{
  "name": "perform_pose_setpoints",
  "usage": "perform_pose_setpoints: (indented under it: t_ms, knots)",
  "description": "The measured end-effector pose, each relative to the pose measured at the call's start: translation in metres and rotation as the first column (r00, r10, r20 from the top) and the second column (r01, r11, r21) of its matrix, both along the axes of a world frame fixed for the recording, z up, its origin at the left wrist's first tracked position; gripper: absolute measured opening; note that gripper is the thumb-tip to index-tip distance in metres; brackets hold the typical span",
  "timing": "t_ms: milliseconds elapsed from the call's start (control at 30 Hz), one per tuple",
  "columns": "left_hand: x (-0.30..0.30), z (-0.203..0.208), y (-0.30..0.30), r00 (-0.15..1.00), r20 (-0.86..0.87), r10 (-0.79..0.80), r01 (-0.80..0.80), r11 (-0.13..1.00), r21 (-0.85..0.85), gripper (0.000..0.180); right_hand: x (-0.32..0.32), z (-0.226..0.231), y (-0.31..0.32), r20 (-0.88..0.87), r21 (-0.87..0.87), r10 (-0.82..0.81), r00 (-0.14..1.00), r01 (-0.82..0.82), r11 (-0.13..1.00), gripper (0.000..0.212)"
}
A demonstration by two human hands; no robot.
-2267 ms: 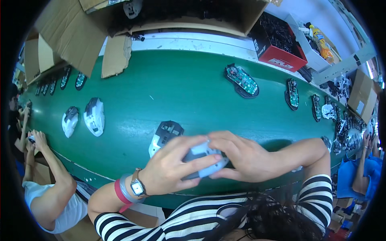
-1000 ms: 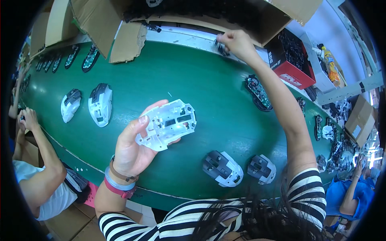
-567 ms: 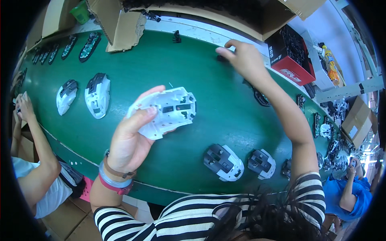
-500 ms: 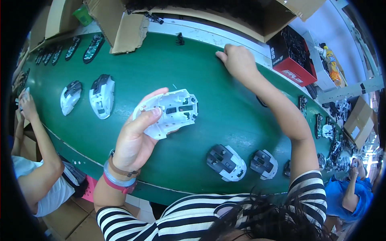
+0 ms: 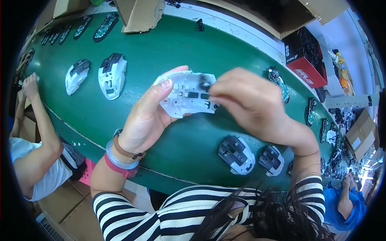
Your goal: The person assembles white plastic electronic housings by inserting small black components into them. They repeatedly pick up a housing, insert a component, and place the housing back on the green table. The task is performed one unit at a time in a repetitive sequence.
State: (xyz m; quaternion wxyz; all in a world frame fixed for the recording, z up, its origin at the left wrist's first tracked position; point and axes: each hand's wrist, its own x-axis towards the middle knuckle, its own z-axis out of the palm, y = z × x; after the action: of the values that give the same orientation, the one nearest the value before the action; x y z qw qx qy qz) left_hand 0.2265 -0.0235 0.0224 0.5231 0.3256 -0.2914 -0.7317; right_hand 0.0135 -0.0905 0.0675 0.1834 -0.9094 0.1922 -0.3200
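My left hand point(image 5: 145, 114) grips a white plastic mouse shell point(image 5: 177, 103) over the green bench. Its hollow inside faces up, with the thumb over the near rim and the other fingers beneath. At the shell's right end, my right hand point(image 5: 255, 102) pinches a small black part point(image 5: 205, 82) against or just above the inner surface. Motion blurs that part and the fingertips, so I cannot tell whether it touches. Two grey-and-white mouse shells, a larger one point(image 5: 237, 155) and a smaller one point(image 5: 271, 160), rest on the bench below my right hand.
Two more shells point(image 5: 111, 76) point(image 5: 77, 76) lie at left. Circuit boards on black bases point(image 5: 106, 27) line the far left; another board point(image 5: 278, 84) lies right. A small black clip point(image 5: 200, 25) stands near the cardboard box point(image 5: 140, 16). Co-workers sit at both sides.
My right hand has come back from the bench's far edge to the shell, bringing a small black part. The left hand still holds the shell. The whole view has shifted slightly.
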Motion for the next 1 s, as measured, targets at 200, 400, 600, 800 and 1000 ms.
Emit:
perform_pose_setpoints:
  t_ms: [200, 400, 600, 800, 1000]
  knots:
    - [-0.003, 0.002, -0.001, 0.999, 0.049, 0.001, 0.000, 1.000, -0.014, 0.060, 0.016, -0.023, -0.002, -0.206, -0.250, 0.022, 0.978, -0.074, 0.965, 0.018]
    - [-0.001, 0.004, 0.004, 0.988, 0.144, 0.047, -0.031, 0.993, -0.111, 0.053, 0.020, -0.022, 0.001, -0.250, -0.318, 0.089, 0.964, -0.168, 0.933, 0.015]
    - [-0.003, 0.004, 0.006, 0.925, 0.311, 0.220, -0.145, 0.958, -0.247, 0.055, 0.036, -0.033, 0.005, -0.201, -0.570, -0.008, 0.980, -0.111, 0.814, 0.016]
    - [0.003, 0.001, 0.004, 0.891, 0.345, 0.296, -0.207, 0.940, -0.273, 0.052, 0.045, -0.039, -0.003, -0.110, -0.582, -0.007, 0.994, -0.059, 0.811, 0.021]
    - [0.006, 0.006, 0.004, 0.884, 0.353, 0.306, -0.209, 0.935, -0.288, 0.049, 0.026, -0.015, -0.001, 0.043, -0.202, 0.032, 0.999, -0.023, 0.979, 0.041]
